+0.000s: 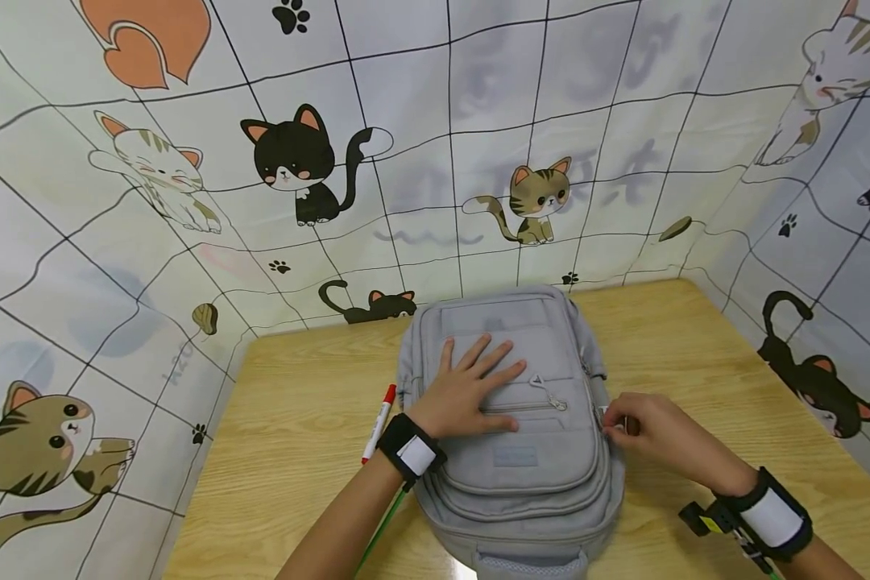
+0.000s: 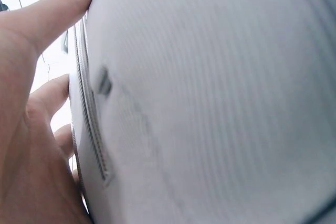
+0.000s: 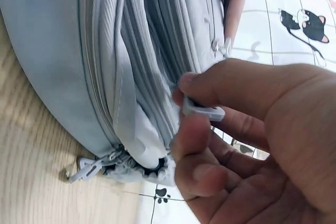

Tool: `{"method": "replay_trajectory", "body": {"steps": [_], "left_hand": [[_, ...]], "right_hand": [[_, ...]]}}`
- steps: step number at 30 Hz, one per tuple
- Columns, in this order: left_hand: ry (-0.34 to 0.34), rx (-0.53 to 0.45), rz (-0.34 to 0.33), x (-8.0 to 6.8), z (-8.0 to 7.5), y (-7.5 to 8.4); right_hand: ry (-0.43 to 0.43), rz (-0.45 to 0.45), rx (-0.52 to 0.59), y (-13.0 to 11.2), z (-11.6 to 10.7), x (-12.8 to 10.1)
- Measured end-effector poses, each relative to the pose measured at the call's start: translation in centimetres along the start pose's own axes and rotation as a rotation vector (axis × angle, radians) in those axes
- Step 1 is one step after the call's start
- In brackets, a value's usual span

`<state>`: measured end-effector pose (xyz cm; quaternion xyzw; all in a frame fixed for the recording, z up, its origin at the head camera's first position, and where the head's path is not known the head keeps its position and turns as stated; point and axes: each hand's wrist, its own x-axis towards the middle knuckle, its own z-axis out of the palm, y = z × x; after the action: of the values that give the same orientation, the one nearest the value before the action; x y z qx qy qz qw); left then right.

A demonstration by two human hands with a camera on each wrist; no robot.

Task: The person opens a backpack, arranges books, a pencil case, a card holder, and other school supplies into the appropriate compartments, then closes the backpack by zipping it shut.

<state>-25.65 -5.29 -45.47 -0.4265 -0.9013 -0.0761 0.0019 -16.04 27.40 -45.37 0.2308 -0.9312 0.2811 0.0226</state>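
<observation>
A grey backpack (image 1: pixel 522 451) lies flat on the wooden table (image 1: pixel 304 419), front pocket up. My left hand (image 1: pixel 471 383) presses flat on its front with the fingers spread; in the left wrist view the palm (image 2: pixel 31 103) lies against the grey backpack fabric (image 2: pixel 210 98). My right hand (image 1: pixel 634 427) is at the bag's right side and pinches a grey zipper pull (image 3: pixel 202 111) between thumb and forefinger. A second zipper pull (image 3: pixel 84 170) hangs loose low on the backpack's side (image 3: pixel 52 51). The front pocket zipper pull (image 1: pixel 554 400) lies untouched.
A red-capped marker (image 1: pixel 379 423) lies on the table just left of the bag, by my left wrist. Cat-print cloth walls (image 1: pixel 435 161) enclose the table at the back and on both sides. Bare wood (image 1: pixel 696 346) shows right of the bag.
</observation>
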Motion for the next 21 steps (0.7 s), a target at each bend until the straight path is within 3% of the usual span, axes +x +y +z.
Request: {"method": "replay_trajectory", "body": {"steps": [13, 21], "left_hand": [[-0.013, 0.004, 0.006, 0.0, -0.5, 0.0], [-0.023, -0.002, 0.002, 0.0, -0.4, 0.0]], "right_hand": [[-0.196, -0.047, 0.042, -2.6, 0.6, -1.9], [-0.241, -0.027, 0.015, -4.2, 0.8, -2.3]]}}
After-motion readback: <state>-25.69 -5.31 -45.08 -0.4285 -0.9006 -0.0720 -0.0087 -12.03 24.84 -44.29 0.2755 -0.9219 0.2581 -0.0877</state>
